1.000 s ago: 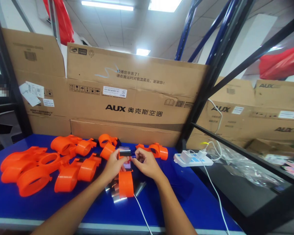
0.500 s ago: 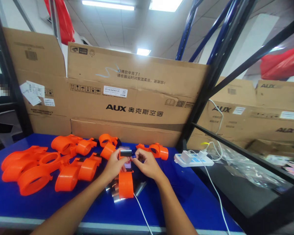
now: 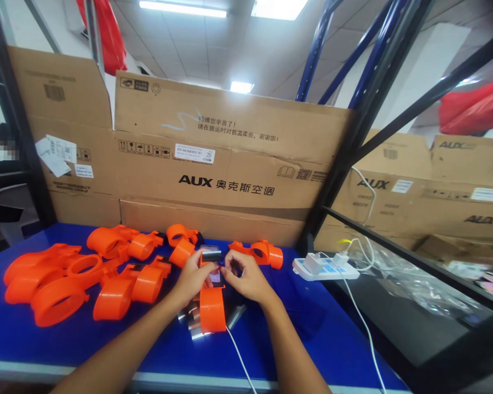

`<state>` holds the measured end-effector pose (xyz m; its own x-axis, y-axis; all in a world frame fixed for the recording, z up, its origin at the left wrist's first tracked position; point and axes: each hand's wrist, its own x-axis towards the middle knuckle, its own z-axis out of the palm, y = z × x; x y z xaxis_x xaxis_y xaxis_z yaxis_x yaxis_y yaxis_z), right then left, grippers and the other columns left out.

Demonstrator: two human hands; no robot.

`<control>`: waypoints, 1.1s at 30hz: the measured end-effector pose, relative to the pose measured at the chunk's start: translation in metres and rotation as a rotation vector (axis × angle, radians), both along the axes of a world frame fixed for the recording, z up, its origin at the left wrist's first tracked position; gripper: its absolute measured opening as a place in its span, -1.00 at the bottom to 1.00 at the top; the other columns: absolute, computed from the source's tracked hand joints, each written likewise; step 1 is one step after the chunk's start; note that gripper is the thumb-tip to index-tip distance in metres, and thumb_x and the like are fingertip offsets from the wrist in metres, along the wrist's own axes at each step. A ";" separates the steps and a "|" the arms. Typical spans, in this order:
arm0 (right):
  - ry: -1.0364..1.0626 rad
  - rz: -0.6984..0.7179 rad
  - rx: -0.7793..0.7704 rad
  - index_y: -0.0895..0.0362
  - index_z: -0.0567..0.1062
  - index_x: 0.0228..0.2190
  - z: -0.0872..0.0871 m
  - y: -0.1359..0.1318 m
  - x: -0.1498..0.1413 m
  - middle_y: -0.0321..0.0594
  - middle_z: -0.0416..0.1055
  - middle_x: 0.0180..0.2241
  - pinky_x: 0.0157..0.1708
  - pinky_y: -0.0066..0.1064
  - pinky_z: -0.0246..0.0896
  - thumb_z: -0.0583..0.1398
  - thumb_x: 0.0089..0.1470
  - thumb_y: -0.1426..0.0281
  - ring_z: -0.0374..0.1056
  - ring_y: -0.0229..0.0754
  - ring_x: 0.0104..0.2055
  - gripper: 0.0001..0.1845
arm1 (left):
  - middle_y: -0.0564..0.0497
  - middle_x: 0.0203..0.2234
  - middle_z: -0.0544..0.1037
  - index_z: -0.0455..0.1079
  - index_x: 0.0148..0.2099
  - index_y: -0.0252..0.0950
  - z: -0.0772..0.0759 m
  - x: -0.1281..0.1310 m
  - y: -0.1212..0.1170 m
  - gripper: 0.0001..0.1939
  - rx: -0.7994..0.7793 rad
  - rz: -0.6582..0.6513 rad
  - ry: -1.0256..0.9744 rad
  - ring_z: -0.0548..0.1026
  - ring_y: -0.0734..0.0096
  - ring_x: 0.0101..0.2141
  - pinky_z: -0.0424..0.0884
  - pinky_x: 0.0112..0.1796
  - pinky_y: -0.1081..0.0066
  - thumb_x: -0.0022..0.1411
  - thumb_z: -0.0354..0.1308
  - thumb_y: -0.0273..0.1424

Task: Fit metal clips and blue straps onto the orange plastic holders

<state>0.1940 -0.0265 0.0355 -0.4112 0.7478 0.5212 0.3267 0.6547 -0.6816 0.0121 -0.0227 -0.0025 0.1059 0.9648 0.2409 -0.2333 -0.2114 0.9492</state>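
My left hand [image 3: 193,277] is closed round the upper end of an orange plastic holder [image 3: 212,313] that stands in the middle of the blue table [image 3: 271,350]. A small dark screen part [image 3: 211,256] sits at the holder's top between my fingertips. My right hand [image 3: 246,276] is pinched against the same top end from the right, on a small dark-blue piece. A white cable [image 3: 240,358] runs from under the holder toward the table's front edge. Shiny metal plates [image 3: 234,316] lie beneath the holder.
Several orange ring-shaped holders [image 3: 66,279] cover the table's left half, and one more [image 3: 263,253] lies behind my right hand. A white power strip [image 3: 324,266] with chargers sits at the right. Cardboard boxes [image 3: 225,164] wall the back. Black rack posts [image 3: 337,164] rise at the right.
My right hand's fingers have shifted slightly at the holder's top. Both hands stay in the same place.
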 end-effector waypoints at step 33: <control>0.386 -0.024 -0.211 0.03 0.52 -0.04 0.002 0.012 -0.001 -0.27 0.45 -0.34 -0.32 -0.35 0.26 0.24 0.25 0.08 0.33 -0.17 -0.36 -0.64 | 0.01 -0.46 0.63 0.26 0.29 -0.24 0.007 -0.001 -0.008 -0.27 -0.128 -0.253 -0.268 0.55 0.37 -0.58 0.48 -0.44 0.40 0.13 0.43 -0.32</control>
